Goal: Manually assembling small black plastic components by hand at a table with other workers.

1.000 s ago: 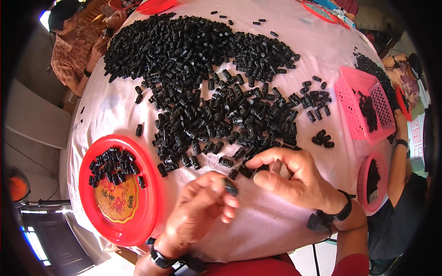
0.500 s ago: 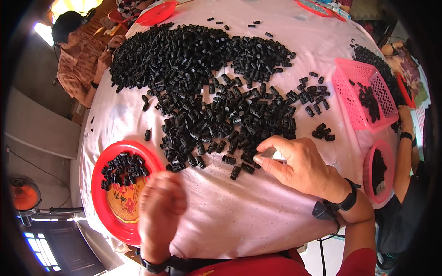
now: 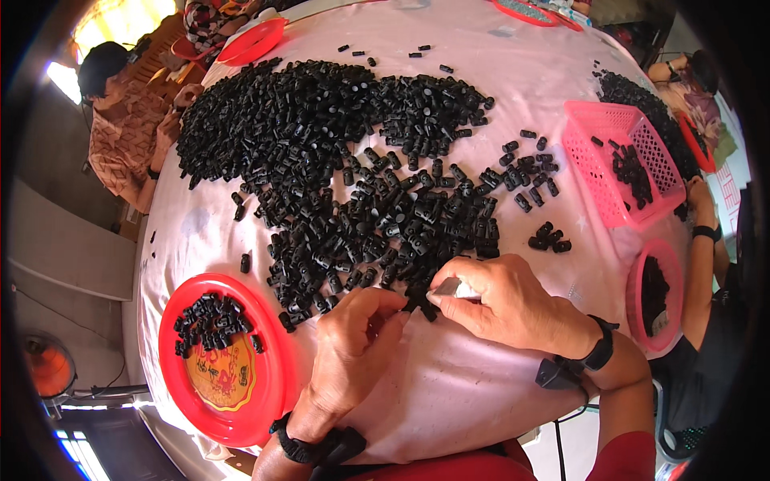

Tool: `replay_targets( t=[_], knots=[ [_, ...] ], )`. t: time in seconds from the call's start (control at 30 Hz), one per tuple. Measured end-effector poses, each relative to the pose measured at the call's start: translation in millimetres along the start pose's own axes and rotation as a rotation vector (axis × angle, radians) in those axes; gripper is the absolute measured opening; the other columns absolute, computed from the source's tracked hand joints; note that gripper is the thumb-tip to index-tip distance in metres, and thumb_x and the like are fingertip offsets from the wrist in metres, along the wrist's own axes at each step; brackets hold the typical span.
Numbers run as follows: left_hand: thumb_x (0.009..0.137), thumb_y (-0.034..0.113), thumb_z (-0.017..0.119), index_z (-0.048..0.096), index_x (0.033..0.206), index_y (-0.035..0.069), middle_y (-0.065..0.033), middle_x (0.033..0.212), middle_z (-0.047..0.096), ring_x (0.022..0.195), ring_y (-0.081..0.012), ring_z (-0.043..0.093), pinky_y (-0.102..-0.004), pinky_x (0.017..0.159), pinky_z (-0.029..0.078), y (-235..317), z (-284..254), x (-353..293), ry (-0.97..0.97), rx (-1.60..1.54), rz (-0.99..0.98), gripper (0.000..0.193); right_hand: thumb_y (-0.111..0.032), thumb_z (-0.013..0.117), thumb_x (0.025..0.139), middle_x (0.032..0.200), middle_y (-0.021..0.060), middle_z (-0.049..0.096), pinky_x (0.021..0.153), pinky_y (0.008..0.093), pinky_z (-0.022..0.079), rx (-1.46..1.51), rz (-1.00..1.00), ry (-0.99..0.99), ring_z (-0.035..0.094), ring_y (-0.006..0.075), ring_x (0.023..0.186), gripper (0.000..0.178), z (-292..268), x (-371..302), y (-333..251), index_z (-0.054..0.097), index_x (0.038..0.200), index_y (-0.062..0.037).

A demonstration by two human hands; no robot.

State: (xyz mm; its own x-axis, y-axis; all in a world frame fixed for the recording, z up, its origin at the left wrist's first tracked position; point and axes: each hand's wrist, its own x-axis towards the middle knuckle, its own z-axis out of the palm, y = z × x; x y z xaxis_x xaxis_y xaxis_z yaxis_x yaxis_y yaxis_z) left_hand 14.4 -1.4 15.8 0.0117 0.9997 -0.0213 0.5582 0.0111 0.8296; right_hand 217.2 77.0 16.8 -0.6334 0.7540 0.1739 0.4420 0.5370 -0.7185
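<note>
A large heap of small black plastic pieces (image 3: 321, 192), cylindrical like cord locks, spreads over the cloth. My right hand (image 3: 517, 309) is closed on a small flat silver-grey tool (image 3: 455, 289), pinched between thumb and forefinger at the heap's near edge. Beside it, my left hand (image 3: 357, 341) has its thumb and fingers drawn together, their tips close to a black piece (image 3: 417, 298) between the two hands. Whether those fingertips grip a piece is hidden. Left of that hand stands a round red plate (image 3: 271, 381) with a group of black pieces (image 3: 210, 321) toward its far side.
The table has a pale pink cloth (image 3: 449, 385). On the right are a pink lattice basket (image 3: 585, 164) and a round pink basket (image 3: 674, 280), both holding dark pieces. Another red plate (image 3: 255, 42) lies far left. Other people sit at left (image 3: 120, 152) and right (image 3: 706, 321).
My left hand has swung from beside the red plate rightward to the heap's near edge. A single piece now shows near the group on the plate. The right hand keeps the silver-grey tool.
</note>
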Motion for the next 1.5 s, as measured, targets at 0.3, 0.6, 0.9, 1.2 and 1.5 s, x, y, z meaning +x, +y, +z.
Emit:
replay_targets(
  t=[0.3,0.6,0.9,1.2,1.5],
  knots=[
    [0.082,0.003,0.068,0.063,0.106,0.000,-0.0115,0.083,0.061,0.072,-0.0208,0.062,-0.0310,0.064,0.051,1.4,1.8,4.4,-0.004,0.037,-0.002,0.025,-0.011,0.070,0.085,0.076,0.0140,0.069,0.058,0.0290,0.055,0.064,0.116,-0.167,0.071,0.0218,0.068,0.014,-3.3,6.7,-4.7,0.065,0.094,-0.0019],
    [0.086,-0.001,0.066,0.061,0.111,-0.001,-0.0080,0.092,0.063,0.078,-0.0121,0.062,-0.0253,0.067,0.052,-21.2,6.4,-3.0,0.019,-0.393,-0.028,0.025,-0.014,0.071,0.083,0.076,0.0142,0.068,0.055,0.0349,0.054,0.224,0.060,-0.095,0.069,0.0291,0.068,0.023,10.0,2.0,6.6,0.062,0.103,-0.0077],
    [0.090,-0.003,0.062,0.053,0.117,0.000,-0.0051,0.101,0.060,0.088,-0.0101,0.060,-0.0236,0.078,0.051,-12.6,1.8,-2.3,-0.174,-1.093,-0.316,0.029,-0.009,0.070,0.085,0.086,0.0109,0.071,0.061,0.0289,0.057,0.448,0.082,-0.203,0.072,0.0207,0.071,0.031,5.6,1.8,-1.9,0.060,0.113,-0.0055],
    [0.092,0.000,0.061,0.052,0.125,0.001,-0.0043,0.101,0.059,0.085,-0.0111,0.060,-0.0241,0.075,0.051,-12.8,-1.0,-2.0,-0.264,-1.216,-0.354,0.035,-0.008,0.067,0.088,0.085,0.0109,0.071,0.059,0.0274,0.056,0.436,0.054,-0.181,0.072,0.0183,0.073,0.019,1.9,2.7,-6.3,0.061,0.105,-0.0018],
    [0.097,0.010,0.057,0.055,0.128,0.002,-0.0025,0.098,0.062,0.082,-0.0097,0.058,-0.0244,0.075,0.049,-12.7,-2.7,-2.4,-0.294,-1.300,-0.451,0.033,-0.011,0.073,0.084,0.081,0.0104,0.070,0.053,0.0259,0.054,0.444,0.035,-0.135,0.072,0.0173,0.068,0.021,6.4,1.0,-10.6,0.060,0.097,-0.0006]
  ],
)
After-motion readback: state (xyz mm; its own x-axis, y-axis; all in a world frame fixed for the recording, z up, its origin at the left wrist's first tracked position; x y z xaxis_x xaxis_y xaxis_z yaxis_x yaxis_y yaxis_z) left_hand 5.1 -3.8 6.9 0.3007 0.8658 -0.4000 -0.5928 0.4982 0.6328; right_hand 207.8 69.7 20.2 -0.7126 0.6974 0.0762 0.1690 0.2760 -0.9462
